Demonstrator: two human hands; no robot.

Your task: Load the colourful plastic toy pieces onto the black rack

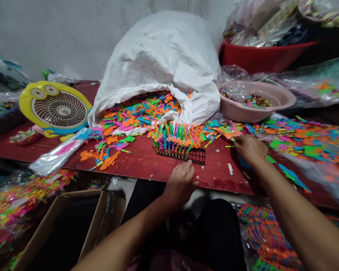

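- Standing in a black plastic rack [194,156], rows of neon plastic toy pieces [172,139] are held upright on a red tabletop [141,167].
- Left hand [180,184] is relaxed, laid against the rack's near edge.
- Right hand [251,149] is curled beside a small yellow-green stick [232,140]; whether it is gripped cannot be told.
- Loose pieces [138,113] are spilled from a white woven sack [158,56]; a pink plastic basin [271,109] is placed to the right.

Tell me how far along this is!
Done: colourful plastic pieces stand in a row in the black rack. In hand: the left hand is at the rack; the right hand nears a small stick. Left: the rack's right end is bare, and a big heap spills from the white sack.
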